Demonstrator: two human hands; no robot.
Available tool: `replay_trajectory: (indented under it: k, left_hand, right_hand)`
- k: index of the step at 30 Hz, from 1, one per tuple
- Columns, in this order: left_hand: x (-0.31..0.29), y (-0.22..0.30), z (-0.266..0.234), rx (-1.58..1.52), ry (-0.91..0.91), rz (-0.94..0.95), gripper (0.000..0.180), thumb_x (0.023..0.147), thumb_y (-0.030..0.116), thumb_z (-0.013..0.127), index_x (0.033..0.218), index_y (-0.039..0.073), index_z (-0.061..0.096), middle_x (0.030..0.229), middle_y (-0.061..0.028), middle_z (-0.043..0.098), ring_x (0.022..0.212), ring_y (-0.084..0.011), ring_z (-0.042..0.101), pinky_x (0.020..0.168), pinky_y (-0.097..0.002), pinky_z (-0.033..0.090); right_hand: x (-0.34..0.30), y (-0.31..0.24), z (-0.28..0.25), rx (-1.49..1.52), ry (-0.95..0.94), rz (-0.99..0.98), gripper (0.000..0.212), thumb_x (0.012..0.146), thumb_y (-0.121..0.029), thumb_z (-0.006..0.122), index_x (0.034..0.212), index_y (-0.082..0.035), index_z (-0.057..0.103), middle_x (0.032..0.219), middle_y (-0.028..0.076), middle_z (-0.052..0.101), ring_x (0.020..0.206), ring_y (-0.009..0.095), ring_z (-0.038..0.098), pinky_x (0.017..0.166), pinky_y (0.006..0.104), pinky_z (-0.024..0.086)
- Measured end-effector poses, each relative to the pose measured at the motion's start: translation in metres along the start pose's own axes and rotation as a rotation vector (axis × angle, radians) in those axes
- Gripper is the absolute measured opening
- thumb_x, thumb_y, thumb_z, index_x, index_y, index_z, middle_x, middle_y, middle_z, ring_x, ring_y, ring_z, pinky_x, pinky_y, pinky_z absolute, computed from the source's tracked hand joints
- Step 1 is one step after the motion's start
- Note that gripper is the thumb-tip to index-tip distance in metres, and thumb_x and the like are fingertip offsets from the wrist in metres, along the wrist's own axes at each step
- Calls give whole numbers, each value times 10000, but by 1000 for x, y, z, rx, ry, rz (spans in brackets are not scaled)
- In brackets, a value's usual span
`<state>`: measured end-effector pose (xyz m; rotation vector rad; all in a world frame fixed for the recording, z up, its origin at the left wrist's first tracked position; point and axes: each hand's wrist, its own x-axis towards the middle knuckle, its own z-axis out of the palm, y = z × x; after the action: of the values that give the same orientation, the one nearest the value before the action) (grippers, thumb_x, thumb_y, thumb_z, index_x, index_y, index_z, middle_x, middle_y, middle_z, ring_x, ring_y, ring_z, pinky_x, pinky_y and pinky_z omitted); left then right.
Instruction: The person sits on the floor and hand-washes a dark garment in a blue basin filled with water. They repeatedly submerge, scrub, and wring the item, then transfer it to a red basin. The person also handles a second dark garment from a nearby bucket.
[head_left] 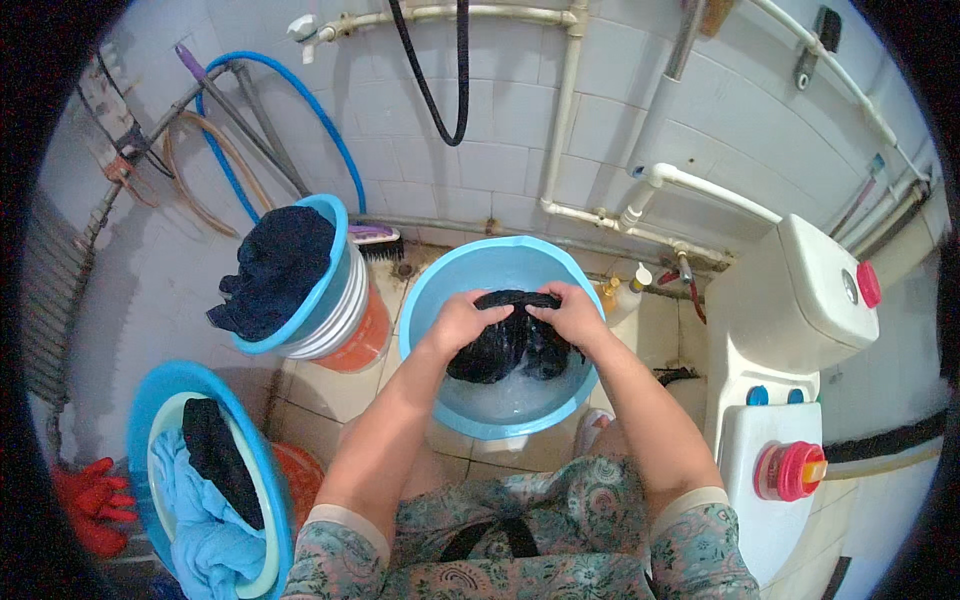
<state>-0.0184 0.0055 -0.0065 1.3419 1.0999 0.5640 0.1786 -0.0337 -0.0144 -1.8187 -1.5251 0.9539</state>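
A wet black garment (pixel 487 350) hangs from both my hands over a light-blue basin (pixel 480 420), its lower part in cloudy, sudsy water (pixel 515 393). My left hand (pixel 467 318) pinches the upper edge of the cloth on the left, thumb on top. On the right, my right hand (pixel 570 316) grips the same edge a short way off, its thumb pointing inward. Between the two hands the edge is gathered and folded. What kind of garment it is, I cannot tell.
Left, a blue basin (pixel 335 215) of dark clothes rests on an orange bucket (pixel 362 335). Nearer, another blue basin (pixel 160 385) holds light-blue and black cloth. Red gloves (pixel 95 495) lie beside it. A toilet (pixel 765 370) stands right, bottles (pixel 627 295) behind my basin, a brush (pixel 380 243) by the wall.
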Motion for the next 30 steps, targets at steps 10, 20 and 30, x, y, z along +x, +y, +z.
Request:
replay_trajectory:
  k: [10,20,30]
  left_hand:
    - [-34,-23,-4,486,285,300,331,737,117,674,1059,61,622,1019,-145,599,950,-299,578,826,-356,446]
    - [-68,10,12,354,54,513,354,622,-82,617,948,56,620,971,-96,562,955,-240,545,864,-307,419]
    - [-88,19,-24,262,6,530,326,573,-74,569,874,51,589,956,-72,509,1002,-225,493,902,-307,365]
  right_hand:
    - [-45,-3,17,-240,19,-157,318,748,-173,634,1065,-182,610,1041,122,611,939,324,585,807,402,472]
    - [-20,10,-8,-223,-157,-151,646,693,39,534,1305,-115,399,1328,146,393,1192,325,428,965,376,388]
    - [11,25,9,-16,95,-164,327,749,-44,474,1060,-79,571,975,184,611,912,341,585,800,420,459]
